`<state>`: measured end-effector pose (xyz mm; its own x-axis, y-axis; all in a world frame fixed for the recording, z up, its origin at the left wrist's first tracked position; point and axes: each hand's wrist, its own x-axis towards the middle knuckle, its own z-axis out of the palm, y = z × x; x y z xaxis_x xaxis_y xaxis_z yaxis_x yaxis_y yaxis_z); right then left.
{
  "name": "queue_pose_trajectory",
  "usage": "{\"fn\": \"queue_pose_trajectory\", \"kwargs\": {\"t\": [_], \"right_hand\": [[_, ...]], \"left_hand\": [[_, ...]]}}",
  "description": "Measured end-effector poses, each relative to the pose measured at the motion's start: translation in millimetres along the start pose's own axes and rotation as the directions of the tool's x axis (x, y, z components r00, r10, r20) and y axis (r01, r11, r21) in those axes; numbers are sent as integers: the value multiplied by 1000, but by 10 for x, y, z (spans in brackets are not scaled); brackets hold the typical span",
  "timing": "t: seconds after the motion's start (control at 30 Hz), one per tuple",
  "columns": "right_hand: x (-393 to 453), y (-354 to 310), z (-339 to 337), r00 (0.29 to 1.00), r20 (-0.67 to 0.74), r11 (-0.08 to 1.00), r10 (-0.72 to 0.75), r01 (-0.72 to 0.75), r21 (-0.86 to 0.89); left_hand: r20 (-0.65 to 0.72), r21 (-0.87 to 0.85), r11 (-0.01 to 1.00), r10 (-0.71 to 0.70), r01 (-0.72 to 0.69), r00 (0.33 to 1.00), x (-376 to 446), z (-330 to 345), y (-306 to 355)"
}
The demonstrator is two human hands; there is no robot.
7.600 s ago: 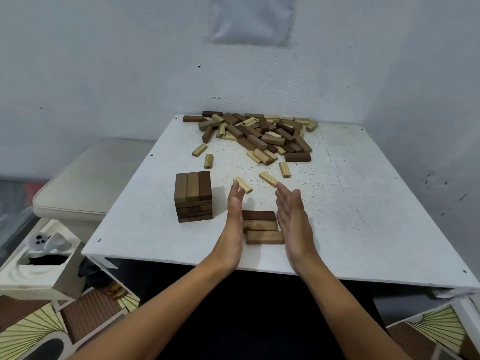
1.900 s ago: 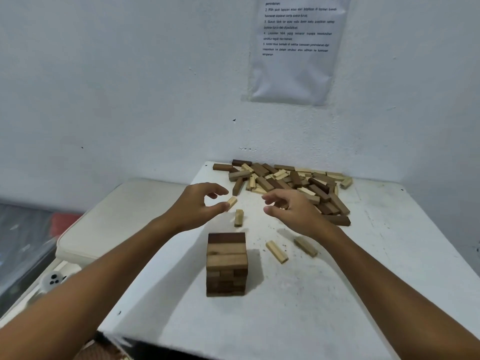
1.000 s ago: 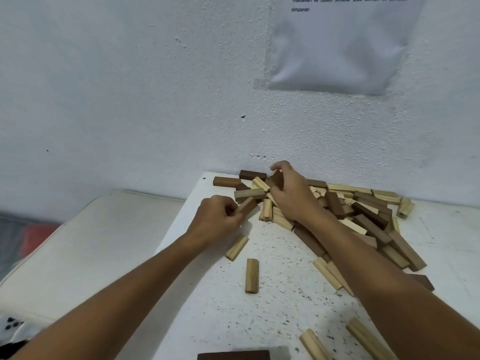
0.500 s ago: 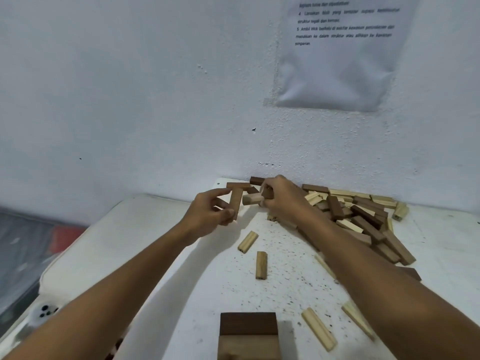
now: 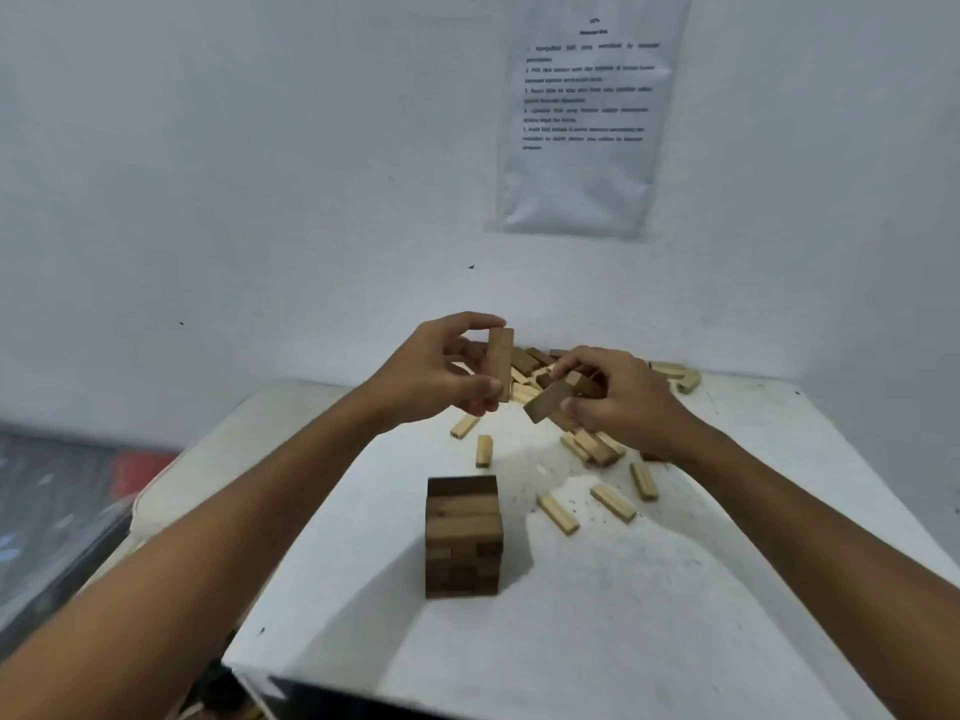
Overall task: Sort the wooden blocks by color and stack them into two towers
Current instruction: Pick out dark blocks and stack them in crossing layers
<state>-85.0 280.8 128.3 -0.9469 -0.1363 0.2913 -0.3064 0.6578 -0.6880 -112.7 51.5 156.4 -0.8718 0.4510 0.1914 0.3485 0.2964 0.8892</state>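
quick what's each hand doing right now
Left hand: pinching an upright brown block.
Right hand: gripping a tilted brown block.

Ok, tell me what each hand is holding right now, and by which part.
The left hand pinches an upright brown block by its two ends. The right hand grips a tilted brown block by its upper end.

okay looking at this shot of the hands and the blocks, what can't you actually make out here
Head view only:
- Printed sheet on the wall: text too small and blurred to read.
- Block pile: mostly hidden behind the left hand and right hand, so no count.
- Dark tower: far sides face away.
- Table: near edge cut off by the frame.
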Motion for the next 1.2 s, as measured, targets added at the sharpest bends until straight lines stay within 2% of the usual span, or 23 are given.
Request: {"fn": "queue_pose_trajectory", "kwargs": {"t": [0.13, 0.27, 0.43, 0.53, 0.77, 0.93, 1.1, 1.2], "right_hand": [[-556, 41, -107, 999, -9, 997, 37, -37, 71], [-1073, 143, -123, 985, 20, 964, 172, -172, 204], [-1539, 316, 24, 922, 91, 878, 375, -385, 284], [-1646, 354, 166, 890, 106, 844, 444, -455, 283], [-1635, 349, 426, 870, 86, 837, 486, -492, 240], [-1628, 333, 438, 888, 85, 883, 451, -458, 101], [-1620, 301, 342, 857, 164, 809, 489, -516, 280], [-1648, 371, 278, 862, 65, 863, 502, -504, 29]], "left_hand": [[50, -43, 999, 18, -16, 999, -398, 427, 187], [91, -55, 999, 6, -1, 996, -742, 869, 72], [128, -8, 988, -151, 153, 980, -1034, 1269, -240], [138, 38, 976, -219, 216, 966, -1083, 1387, -387], [163, 163, 959, -259, 233, 952, -1091, 1508, -537], [191, 285, 936, -266, 206, 945, -1035, 1494, -507], [218, 417, 891, -291, 181, 932, -1034, 1525, -549], [192, 486, 868, -222, 104, 956, -1066, 1540, -547]]}}
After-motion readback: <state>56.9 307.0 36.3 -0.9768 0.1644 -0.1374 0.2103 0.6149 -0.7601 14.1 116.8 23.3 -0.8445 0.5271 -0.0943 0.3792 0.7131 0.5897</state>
